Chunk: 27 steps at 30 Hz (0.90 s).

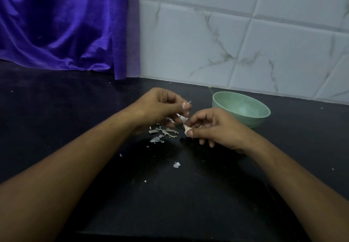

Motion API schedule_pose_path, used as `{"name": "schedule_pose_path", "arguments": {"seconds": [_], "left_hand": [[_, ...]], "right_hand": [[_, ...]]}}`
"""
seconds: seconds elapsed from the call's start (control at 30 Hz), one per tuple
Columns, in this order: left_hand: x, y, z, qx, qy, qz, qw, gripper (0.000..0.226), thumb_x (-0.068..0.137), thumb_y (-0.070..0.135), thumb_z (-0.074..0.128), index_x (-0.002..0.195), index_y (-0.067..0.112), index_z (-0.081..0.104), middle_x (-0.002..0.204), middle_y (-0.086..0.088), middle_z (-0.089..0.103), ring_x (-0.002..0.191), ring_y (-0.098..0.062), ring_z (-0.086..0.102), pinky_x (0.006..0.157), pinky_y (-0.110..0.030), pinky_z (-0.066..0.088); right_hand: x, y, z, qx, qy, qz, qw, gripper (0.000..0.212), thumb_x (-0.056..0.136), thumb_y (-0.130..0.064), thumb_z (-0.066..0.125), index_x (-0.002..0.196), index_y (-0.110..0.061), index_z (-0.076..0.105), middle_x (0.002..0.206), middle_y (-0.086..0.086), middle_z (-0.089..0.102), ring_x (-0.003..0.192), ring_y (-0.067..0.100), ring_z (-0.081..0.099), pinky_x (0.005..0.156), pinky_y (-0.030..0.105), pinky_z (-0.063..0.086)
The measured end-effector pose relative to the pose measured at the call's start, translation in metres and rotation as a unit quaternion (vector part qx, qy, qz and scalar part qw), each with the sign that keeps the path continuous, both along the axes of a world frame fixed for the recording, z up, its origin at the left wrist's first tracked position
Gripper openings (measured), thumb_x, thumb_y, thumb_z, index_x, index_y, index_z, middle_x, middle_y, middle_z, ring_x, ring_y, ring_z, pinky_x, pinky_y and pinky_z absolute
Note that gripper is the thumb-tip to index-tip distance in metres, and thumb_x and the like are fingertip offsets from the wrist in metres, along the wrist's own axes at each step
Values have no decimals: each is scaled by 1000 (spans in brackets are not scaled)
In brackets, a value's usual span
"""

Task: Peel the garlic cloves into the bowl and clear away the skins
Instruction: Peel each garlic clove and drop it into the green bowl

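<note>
A garlic clove [186, 129] is pinched between the thumb and fingers of my right hand [213, 128], just above the black counter. My left hand [162, 107] hovers up and to the left of it, its fingertips pinching a strip of papery skin [182, 118] that still hangs from the clove. A loose heap of peeled skins [163, 132] lies on the counter under my left hand. The pale green bowl [264, 116] stands to the right of both hands; something pale shows inside it, too blurred to name.
Stray skin flakes [176, 164] dot the black counter [132, 194] nearer to me. A purple cloth [62, 26] hangs at the back left. White marble-patterned tiles [245, 34] form the wall behind the bowl.
</note>
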State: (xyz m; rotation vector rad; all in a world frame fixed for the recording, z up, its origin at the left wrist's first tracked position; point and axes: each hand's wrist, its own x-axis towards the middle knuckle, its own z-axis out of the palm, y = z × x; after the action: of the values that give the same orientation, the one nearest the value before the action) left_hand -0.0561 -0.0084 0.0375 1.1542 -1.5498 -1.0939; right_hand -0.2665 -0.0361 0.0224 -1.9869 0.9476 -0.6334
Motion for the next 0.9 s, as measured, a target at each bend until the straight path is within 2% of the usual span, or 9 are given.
{"name": "schedule_pose_path", "arguments": {"seconds": [0.1, 0.2, 0.3, 0.33, 0.43, 0.53, 0.67, 0.77, 0.9], "left_hand": [[7, 0, 1, 33, -58, -53, 996, 23, 100, 13, 66, 117, -1, 72, 95, -11, 77, 71, -10, 68, 59, -22, 59], [12, 0, 3, 44, -79, -67, 994, 21, 99, 11, 67, 115, -1, 72, 89, -8, 77, 73, -12, 69, 63, -26, 60], [13, 0, 2, 38, -96, -70, 992, 22, 93, 12, 74, 109, -3, 71, 85, -10, 72, 78, -17, 67, 66, -27, 61], [13, 0, 1, 39, -107, -74, 991, 22, 93, 12, 75, 108, -2, 71, 86, -11, 71, 78, -17, 67, 66, -28, 61], [13, -1, -2, 64, -137, -82, 985, 21, 94, 14, 75, 108, -1, 70, 84, -8, 72, 74, -13, 68, 65, -27, 61], [12, -2, -4, 76, -134, -72, 985, 17, 96, 15, 73, 107, 2, 69, 86, -7, 75, 73, -13, 70, 62, -27, 59], [8, -1, -7, 72, -112, -63, 989, 14, 95, 14, 74, 105, 4, 68, 89, -10, 77, 69, -13, 70, 58, -25, 59], [5, 0, -8, 53, -99, -54, 992, 22, 90, 14, 79, 107, 3, 71, 81, -6, 75, 68, -14, 69, 57, -25, 59], [2, -1, -12, 2, -133, -21, 991, 18, 87, 16, 83, 99, 7, 74, 76, -5, 76, 68, -15, 71, 60, -28, 60]], "right_hand": [[-2, -5, -2, -32, 38, 2, 999, 5, 91, -14, 79, 91, -19, 77, 67, 1, 66, 55, 10, 54, 48, 20, 43], [-2, -10, -7, -40, 50, 9, 998, 4, 90, -23, 80, 93, -23, 79, 80, 19, 70, 63, 21, 53, 61, 34, 43], [0, -11, -14, -42, 42, 0, 998, 23, 80, -41, 80, 97, -25, 79, 86, 22, 72, 66, 23, 53, 65, 38, 41], [0, -10, -14, -39, 38, -1, 999, 23, 80, -41, 80, 97, -24, 79, 84, 22, 72, 67, 23, 53, 65, 38, 41], [-5, -10, -11, -20, 23, -9, 999, 8, 89, -18, 81, 96, -15, 78, 70, 6, 68, 60, 14, 55, 53, 26, 42], [-6, -7, -10, 21, -52, -32, 998, 13, 91, -4, 76, 103, -2, 73, 77, 5, 72, 64, 10, 64, 42, 19, 44], [-2, 0, -12, 117, -182, -44, 975, 17, 87, 4, 74, 103, 4, 69, 92, 17, 76, 81, 23, 75, 60, 26, 62], [1, 3, -12, 135, -210, -66, 966, 18, 87, 4, 74, 103, 3, 68, 97, 21, 78, 82, 26, 77, 67, 29, 64], [5, 8, -10, 133, -214, -81, 964, 23, 78, -2, 79, 98, 3, 69, 93, 22, 78, 78, 25, 78, 68, 29, 65]]}}
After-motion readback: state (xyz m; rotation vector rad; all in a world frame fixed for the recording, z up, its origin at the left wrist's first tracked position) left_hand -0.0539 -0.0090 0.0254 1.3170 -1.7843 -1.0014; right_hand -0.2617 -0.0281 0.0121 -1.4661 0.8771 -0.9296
